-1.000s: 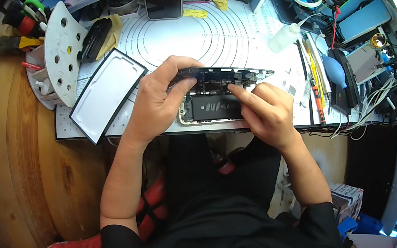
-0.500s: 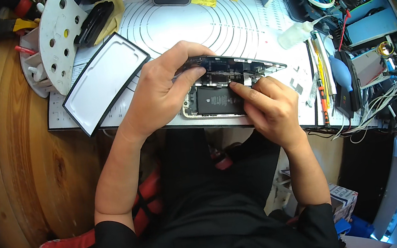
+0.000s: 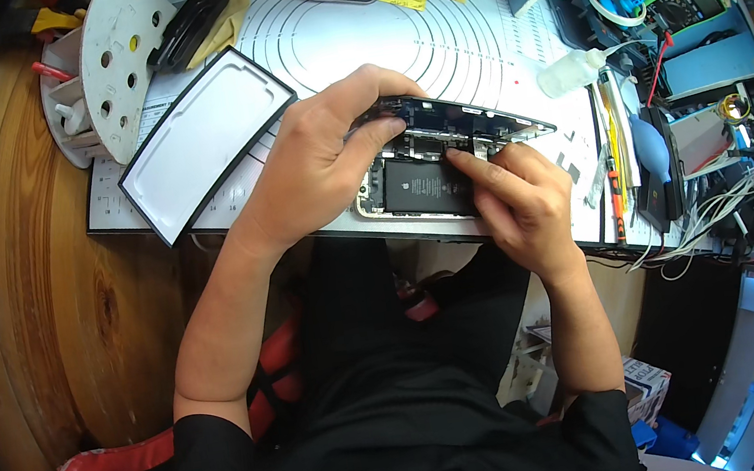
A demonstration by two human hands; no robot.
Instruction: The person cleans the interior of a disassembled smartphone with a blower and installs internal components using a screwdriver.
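Your left hand's (image 3: 306, 168) fingers pinch the raised, dark screen panel (image 3: 442, 116) beyond the battery (image 3: 417, 188); your right hand's (image 3: 525, 202) extended index fingertip rests at the battery's far edge, other fingers curled. The phone (image 3: 366, 205) lies open around the battery on the worktop (image 3: 234, 197), pale-framed. Both hands' poses match a second ago.

Our left hand (image 3: 318, 162) pinches the raised screen panel (image 3: 452, 118) of an opened phone (image 3: 371, 200), while our right hand (image 3: 527, 201) points an index finger (image 3: 483, 172) inside, near the black battery's (image 3: 423, 188) far edge.
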